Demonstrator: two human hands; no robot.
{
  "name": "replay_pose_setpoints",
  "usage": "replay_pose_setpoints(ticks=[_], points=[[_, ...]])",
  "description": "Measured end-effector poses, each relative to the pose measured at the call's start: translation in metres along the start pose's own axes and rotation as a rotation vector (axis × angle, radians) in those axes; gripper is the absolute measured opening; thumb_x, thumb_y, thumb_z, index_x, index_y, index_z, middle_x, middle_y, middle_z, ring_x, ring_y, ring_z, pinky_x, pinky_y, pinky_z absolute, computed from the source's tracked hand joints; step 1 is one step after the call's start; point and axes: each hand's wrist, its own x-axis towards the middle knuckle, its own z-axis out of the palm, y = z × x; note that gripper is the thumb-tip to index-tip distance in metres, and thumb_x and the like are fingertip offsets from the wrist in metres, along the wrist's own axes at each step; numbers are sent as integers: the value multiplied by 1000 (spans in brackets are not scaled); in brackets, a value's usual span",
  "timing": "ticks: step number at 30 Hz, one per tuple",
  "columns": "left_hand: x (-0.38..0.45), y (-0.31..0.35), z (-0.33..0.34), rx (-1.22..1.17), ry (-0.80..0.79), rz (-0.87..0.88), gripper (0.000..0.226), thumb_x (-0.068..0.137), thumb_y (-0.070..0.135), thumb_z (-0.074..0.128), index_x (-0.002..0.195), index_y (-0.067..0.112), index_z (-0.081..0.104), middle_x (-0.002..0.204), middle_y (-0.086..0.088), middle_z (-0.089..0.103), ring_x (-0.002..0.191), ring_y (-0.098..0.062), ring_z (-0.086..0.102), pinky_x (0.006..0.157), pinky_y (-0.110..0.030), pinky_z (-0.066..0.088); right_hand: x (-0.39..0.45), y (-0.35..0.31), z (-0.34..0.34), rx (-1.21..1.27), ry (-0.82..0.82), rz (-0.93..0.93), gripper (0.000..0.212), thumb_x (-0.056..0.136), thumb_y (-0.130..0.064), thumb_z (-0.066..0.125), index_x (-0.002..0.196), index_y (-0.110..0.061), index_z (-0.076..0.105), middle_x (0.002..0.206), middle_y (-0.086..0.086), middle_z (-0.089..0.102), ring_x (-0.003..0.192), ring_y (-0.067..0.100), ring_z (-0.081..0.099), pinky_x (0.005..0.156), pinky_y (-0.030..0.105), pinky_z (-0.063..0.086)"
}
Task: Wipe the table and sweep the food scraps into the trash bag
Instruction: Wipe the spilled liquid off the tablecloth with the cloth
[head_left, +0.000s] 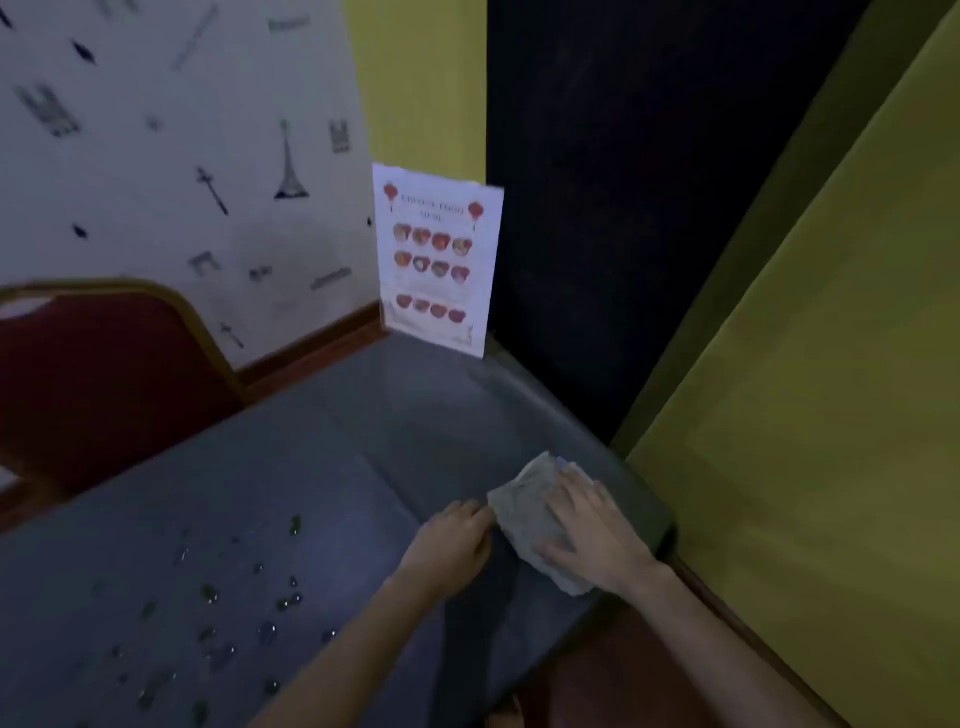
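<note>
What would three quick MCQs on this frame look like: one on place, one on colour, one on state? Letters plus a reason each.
1. Where do the food scraps lie on the table?
A. under the cloth
B. to the left of both hands
C. beside the menu sheet

2. What colour is the chair back?
A. dark red
B. blue
C. white

3. What is the right hand doing?
A. hanging off the table
B. lifting the menu sheet
C. lying flat on the grey cloth

Answers:
1 B, the scraps are scattered at the lower left, apart from the left hand.
2 A, its padding is dark red within a golden frame.
3 C, its palm presses the cloth near the table's right edge, while the menu sheet leans in the far corner.
</note>
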Motion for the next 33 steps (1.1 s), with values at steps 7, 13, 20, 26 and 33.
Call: replay_pose_setpoints(ticks=[7, 13, 20, 26, 33], points=[[-3, 0, 45, -99, 4, -86, 29, 95, 19, 39, 119, 13, 55, 120, -5, 54, 109, -22, 51, 91, -34, 44, 0, 38, 46, -129, -116, -93, 127, 54, -93, 41, 148, -35, -23, 156, 4, -29, 144, 20, -28, 113, 60, -7], [-6, 1, 48, -229, 97, -118, 24, 94, 19, 44, 113, 14, 57, 115, -5, 55, 104, -20, 51, 88, -34, 46, -4, 32, 37, -143, -12, -119, 82, 80, -48, 60, 151, -20, 28, 158, 15, 23, 147, 34, 17, 110, 63, 27], [-41, -12, 40, -375, 187, -160, 22, 92, 14, 46, 110, 13, 59, 108, -6, 58, 99, -20, 53, 89, -33, 45, 4, 2, 31, 107, 217, -92, 54, 73, -7, 76, 124, 1, 59, 130, 20, 60, 120, 36, 58, 94, 47, 49], [-99, -38, 29, -487, 370, -341, 26, 90, 7, 47, 110, 8, 62, 109, -7, 64, 104, -21, 58, 92, -30, 44, 14, -71, 8, 302, 288, -167, 41, 83, -7, 65, 122, -6, 54, 108, 10, 66, 84, 28, 67, 63, 32, 49], [-212, -85, 18, -543, 527, -561, 25, 90, 8, 46, 108, 11, 63, 108, -2, 66, 103, -18, 60, 89, -31, 47, 27, -196, -4, 366, 277, -338, 38, 85, -8, 60, 123, -9, 53, 111, 7, 66, 90, 31, 65, 67, 34, 48]])
